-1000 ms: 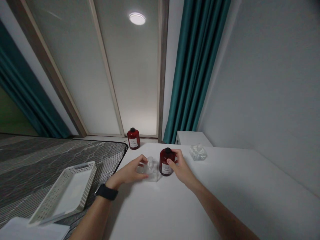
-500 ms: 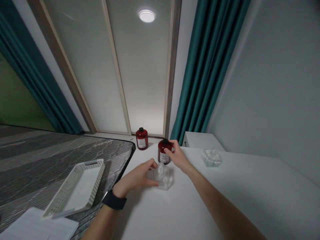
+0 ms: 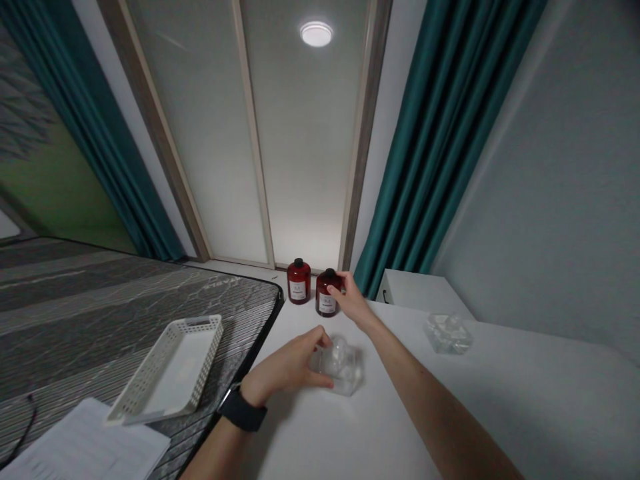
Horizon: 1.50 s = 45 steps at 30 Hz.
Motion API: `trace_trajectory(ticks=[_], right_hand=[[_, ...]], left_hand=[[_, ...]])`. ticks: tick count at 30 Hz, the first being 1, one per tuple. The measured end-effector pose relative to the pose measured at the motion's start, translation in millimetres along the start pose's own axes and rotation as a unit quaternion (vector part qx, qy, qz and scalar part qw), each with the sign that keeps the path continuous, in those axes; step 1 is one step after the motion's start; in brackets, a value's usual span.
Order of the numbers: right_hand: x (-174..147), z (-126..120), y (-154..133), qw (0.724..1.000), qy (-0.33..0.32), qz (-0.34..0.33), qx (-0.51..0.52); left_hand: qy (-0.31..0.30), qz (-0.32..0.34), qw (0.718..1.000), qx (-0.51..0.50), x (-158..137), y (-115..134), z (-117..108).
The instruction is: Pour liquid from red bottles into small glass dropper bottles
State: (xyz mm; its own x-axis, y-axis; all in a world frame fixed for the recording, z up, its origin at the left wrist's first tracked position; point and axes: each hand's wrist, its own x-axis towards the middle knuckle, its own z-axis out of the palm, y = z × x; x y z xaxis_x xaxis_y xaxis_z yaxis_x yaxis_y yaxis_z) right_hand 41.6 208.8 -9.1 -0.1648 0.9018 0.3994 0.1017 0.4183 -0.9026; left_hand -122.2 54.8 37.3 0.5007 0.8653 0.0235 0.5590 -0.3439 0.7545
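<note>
My right hand (image 3: 350, 301) grips a dark red bottle (image 3: 327, 304) with a black cap and white label, its fingers on the bottle's right side. The bottle stands upright on the white table. Just left of it, a small gap away, is a second, similar red bottle (image 3: 299, 288). Nearer to me, my left hand (image 3: 295, 360) has thumb and fingers curled about the left side of a clear, see-through container (image 3: 345, 370) with a rounded top. This container rests on the table. Another clear, faceted container (image 3: 448, 333) stands farther right, apart from both hands.
To the left, a dark grey patterned surface (image 3: 240, 293) with a black edge bears a white perforated basket (image 3: 173, 373) and paper sheets (image 3: 95, 447). A white cabinet (image 3: 425, 293) stands beyond the table (image 3: 400, 427). Teal curtains (image 3: 440, 133) and frosted door panels (image 3: 305, 167) are behind.
My right hand has shifted the red bottle back and left, closer to the other red bottle. The left hand stays by the clear container. The camera view has turned slightly left.
</note>
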Motion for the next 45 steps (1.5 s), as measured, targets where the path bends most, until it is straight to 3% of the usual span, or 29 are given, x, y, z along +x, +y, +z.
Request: trace_trajectory(ticks=[19,25,30,35,40,45], right_hand=[[10.3,5.1,11.6,1.0,0.009,-0.015,0.01],[-0.5,-8.0,7.2,1.0,0.028,-0.001,-0.004],[-30.4,-33.5,-11.8,1.0,0.011,0.002,-0.027],[-86.4,-52.9,-38.1,0.998,-0.054,0.009,-0.037],[-141.6,-63.3,-55.0,0.995,-0.085,0.0,-0.047],[-165.6,-75.5,-56.0,0.99,-0.088,-0.024,-0.103]], left_hand=[[0.0,-0.012,1.0,-0.008,-1.5,0.5,-0.4],[-0.003,-0.01,1.0,-0.022,-0.5,-5.4,1.4],[0.0,-0.006,1.0,-0.022,1.1,-7.6,2.8],[0.015,0.027,0.999,-0.023,4.5,-3.3,9.0],[0.06,0.076,0.995,-0.039,12.1,0.3,27.7],[0.091,0.1,0.99,-0.043,17.9,1.5,51.0]])
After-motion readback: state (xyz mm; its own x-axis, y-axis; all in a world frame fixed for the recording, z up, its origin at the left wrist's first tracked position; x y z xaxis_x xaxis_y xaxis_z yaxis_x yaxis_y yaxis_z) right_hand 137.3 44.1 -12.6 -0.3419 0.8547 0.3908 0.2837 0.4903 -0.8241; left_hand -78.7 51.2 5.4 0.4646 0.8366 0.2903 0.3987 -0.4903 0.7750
